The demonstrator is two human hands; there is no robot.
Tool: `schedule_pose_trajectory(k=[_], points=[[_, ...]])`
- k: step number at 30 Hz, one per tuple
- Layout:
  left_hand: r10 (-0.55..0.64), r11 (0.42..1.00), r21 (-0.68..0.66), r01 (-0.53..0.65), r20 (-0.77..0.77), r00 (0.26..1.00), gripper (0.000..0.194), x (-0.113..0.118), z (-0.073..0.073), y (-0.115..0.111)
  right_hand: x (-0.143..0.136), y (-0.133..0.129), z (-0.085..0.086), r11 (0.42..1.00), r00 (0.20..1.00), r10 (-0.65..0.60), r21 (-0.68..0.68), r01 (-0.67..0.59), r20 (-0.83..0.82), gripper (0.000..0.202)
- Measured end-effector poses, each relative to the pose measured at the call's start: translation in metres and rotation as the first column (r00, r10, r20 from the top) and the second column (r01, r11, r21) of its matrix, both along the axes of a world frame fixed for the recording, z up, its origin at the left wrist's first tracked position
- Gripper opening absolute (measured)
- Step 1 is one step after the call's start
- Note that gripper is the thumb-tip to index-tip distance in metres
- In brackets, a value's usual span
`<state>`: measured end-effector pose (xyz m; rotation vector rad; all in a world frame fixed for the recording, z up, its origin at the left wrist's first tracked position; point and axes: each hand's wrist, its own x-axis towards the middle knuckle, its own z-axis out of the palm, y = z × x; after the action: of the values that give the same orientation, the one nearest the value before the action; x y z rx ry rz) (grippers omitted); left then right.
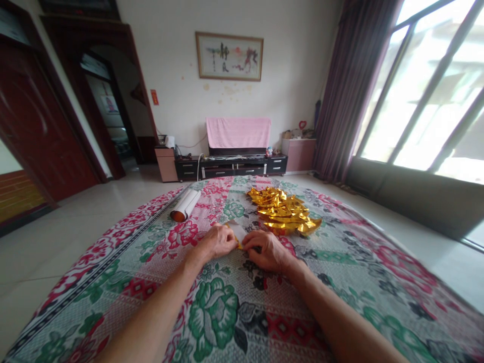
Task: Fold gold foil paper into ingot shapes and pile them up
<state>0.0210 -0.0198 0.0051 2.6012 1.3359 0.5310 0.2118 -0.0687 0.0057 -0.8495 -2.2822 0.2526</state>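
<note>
A small sheet of foil paper (236,229), white on the face toward me with gold at its near edge, lies between my hands on the flowered cloth. My left hand (219,240) pinches its left side with curled fingers. On the right, my right hand (266,249) has its fingertips closed on the near right edge. The gold edge appears folded, though the fingers cover much of it. Just beyond my right hand sits a pile of shiny gold folded foil pieces (285,209) with pointed ends.
A white roll (186,204) with a brownish end lies at the far left of the patterned cloth (215,317). Past the cloth's far edge stands a low black cabinet (242,165) under a pink towel (238,133). Windows and a purple curtain (351,91) are at the right.
</note>
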Motion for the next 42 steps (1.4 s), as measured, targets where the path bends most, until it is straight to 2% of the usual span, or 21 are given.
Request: schedule_pose_trajectory(k=[18, 31, 42], points=[[0.015, 1.0, -0.016, -0.015, 0.001, 1.0, 0.02, 0.0006, -0.0008, 0.0013, 0.0003, 0.0, -0.0007, 1.0, 1.0, 0.005, -0.012, -0.005, -0.006, 0.026], [0.008, 1.0, -0.011, -0.009, -0.021, 1.0, 0.019, 0.0012, 0.0, 0.0003, 0.0012, -0.0009, -0.0006, 0.998, 0.998, -0.045, -0.049, 0.043, -0.038, 0.029], [0.009, 1.0, -0.01, -0.01, -0.019, 1.0, 0.018, 0.0008, 0.0005, -0.0002, -0.0001, -0.0022, -0.0004, 1.0, 0.995, -0.014, 0.028, 0.011, 0.101, 0.036]])
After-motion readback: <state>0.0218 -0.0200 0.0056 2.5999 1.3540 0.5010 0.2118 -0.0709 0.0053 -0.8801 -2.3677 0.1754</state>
